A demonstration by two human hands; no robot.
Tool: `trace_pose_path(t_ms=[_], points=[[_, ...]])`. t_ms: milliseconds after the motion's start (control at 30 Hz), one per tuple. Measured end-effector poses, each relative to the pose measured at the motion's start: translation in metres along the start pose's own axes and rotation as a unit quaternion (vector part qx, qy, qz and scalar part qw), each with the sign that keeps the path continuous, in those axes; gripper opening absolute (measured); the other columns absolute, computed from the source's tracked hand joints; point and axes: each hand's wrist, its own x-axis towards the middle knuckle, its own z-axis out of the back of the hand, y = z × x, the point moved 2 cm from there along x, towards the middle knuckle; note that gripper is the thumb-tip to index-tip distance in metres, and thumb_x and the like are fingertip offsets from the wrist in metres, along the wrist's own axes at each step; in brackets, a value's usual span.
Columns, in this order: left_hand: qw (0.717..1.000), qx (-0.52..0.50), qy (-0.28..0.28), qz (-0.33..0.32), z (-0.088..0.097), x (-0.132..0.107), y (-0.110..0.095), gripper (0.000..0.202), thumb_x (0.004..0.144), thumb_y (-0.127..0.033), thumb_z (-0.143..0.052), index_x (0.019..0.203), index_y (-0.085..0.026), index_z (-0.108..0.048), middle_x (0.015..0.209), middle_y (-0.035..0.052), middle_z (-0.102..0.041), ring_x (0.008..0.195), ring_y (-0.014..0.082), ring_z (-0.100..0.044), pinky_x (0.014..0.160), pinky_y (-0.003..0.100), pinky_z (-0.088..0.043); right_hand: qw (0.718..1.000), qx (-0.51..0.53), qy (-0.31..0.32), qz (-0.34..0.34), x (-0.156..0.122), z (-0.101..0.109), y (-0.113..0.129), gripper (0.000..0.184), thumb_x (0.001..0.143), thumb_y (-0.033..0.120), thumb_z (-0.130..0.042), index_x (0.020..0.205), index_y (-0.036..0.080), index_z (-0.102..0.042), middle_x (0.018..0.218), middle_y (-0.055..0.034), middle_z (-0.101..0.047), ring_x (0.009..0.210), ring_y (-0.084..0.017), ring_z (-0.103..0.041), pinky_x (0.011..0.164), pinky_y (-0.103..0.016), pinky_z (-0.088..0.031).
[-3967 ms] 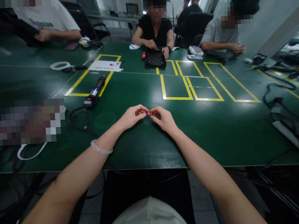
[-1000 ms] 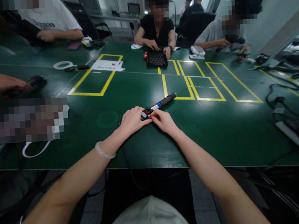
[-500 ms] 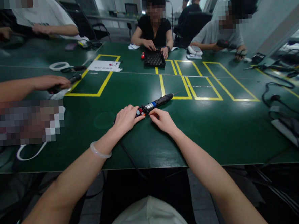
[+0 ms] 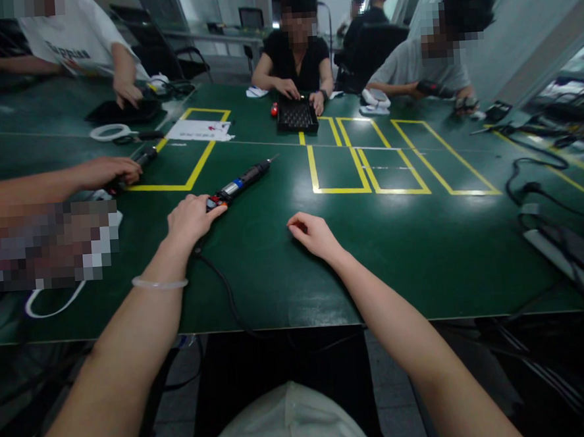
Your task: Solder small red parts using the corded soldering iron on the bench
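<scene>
My left hand rests on the rear end of an electric screwdriver, which lies on the green table with its tip pointing away to the upper right. The tool is black with a blue band and a red part near my fingers, and its black cable runs back over the table's near edge. My right hand lies apart on the table to the right, fingers curled in a loose fist, and I cannot make out anything inside it.
A co-worker's arm and hand reach in from the left near a yellow-taped box. More yellow boxes lie ahead. A black tray sits before a person opposite. Cables and a power strip are at the right.
My left hand has slid the screwdriver leftward and farther away. My right hand has let go of it and stayed on the table. The co-worker's hand at the left has shifted.
</scene>
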Motion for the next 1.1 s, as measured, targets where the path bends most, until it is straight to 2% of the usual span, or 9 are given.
trace_pose_path(t_ms=[200,333,467,533,667,833,1100], points=[[0.991,-0.001,-0.014,0.135,0.001,0.013,0.049,0.077,0.089,-0.072,-0.042,0.128,-0.009,-0.061,0.126,0.0248,-0.057,0.108,0.0398,-0.057,0.082,0.049,-0.049,1.0,-0.007,0.011,-0.007,0.0,0.0,0.001,0.013,0.091,0.022,-0.055,0.093,0.017,-0.067,0.08,-0.0015,-0.067,0.07,-0.014,-0.057,0.069,-0.025,-0.041],[0.982,-0.018,-0.057,0.177,0.0,0.013,0.064,0.077,0.089,-0.07,-0.045,0.127,-0.005,-0.06,0.128,0.0271,-0.054,0.111,0.0393,-0.053,0.089,0.053,-0.046,1.0,-0.011,0.02,-0.012,0.0,0.0,0.002,0.014,0.092,0.023,-0.054,0.093,0.018,-0.067,0.08,-0.0016,-0.067,0.07,-0.014,-0.058,0.069,-0.025,-0.041],[0.975,-0.04,-0.163,0.147,0.001,0.009,0.061,0.063,0.089,-0.055,-0.058,0.132,-0.009,-0.055,0.135,0.0243,-0.049,0.116,0.037,-0.049,0.094,0.054,-0.044,1.0,-0.012,0.021,-0.012,-0.001,-0.001,0.002,0.013,0.091,0.022,-0.055,0.092,0.018,-0.067,0.079,-0.0012,-0.067,0.069,-0.014,-0.057,0.068,-0.025,-0.041],[0.975,-0.036,-0.187,0.113,0.002,0.008,0.056,0.052,0.089,-0.044,-0.061,0.129,-0.011,-0.057,0.132,0.0216,-0.051,0.115,0.0349,-0.049,0.095,0.052,-0.044,1.0,-0.013,0.02,-0.008,-0.001,-0.001,0.002,0.013,0.091,0.022,-0.055,0.092,0.018,-0.067,0.08,-0.0012,-0.066,0.069,-0.013,-0.057,0.068,-0.025,-0.041],[0.982,-0.022,-0.171,0.079,0.004,0.008,0.048,0.036,0.088,-0.036,-0.063,0.115,-0.013,-0.064,0.126,0.0181,-0.055,0.113,0.0337,-0.05,0.094,0.051,-0.046,1.0,-0.014,0.021,-0.002,0.0,-0.001,0.003,0.013,0.092,0.022,-0.055,0.092,0.017,-0.067,0.079,-0.0012,-0.066,0.069,-0.013,-0.057,0.068,-0.025,-0.04],[0.983,-0.021,-0.154,0.095,0.003,0.009,0.049,0.038,0.083,-0.036,-0.07,0.113,-0.014,-0.065,0.127,0.0175,-0.055,0.115,0.0345,-0.05,0.095,0.052,-0.045,0.999,-0.02,0.03,-0.009,0.0,-0.001,0.005,0.013,0.091,0.022,-0.055,0.091,0.018,-0.067,0.079,-0.0013,-0.066,0.068,-0.013,-0.057,0.067,-0.025,-0.04],[0.978,-0.025,-0.177,0.105,0.001,0.008,0.049,0.036,0.091,-0.04,-0.055,0.115,-0.014,-0.063,0.126,0.0186,-0.055,0.111,0.034,-0.052,0.091,0.048,-0.047,0.999,-0.02,0.033,-0.013,-0.001,0.0,0.006,0.013,0.092,0.021,-0.055,0.091,0.017,-0.067,0.078,-0.0012,-0.067,0.068,-0.013,-0.056,0.067,-0.024,-0.039]])
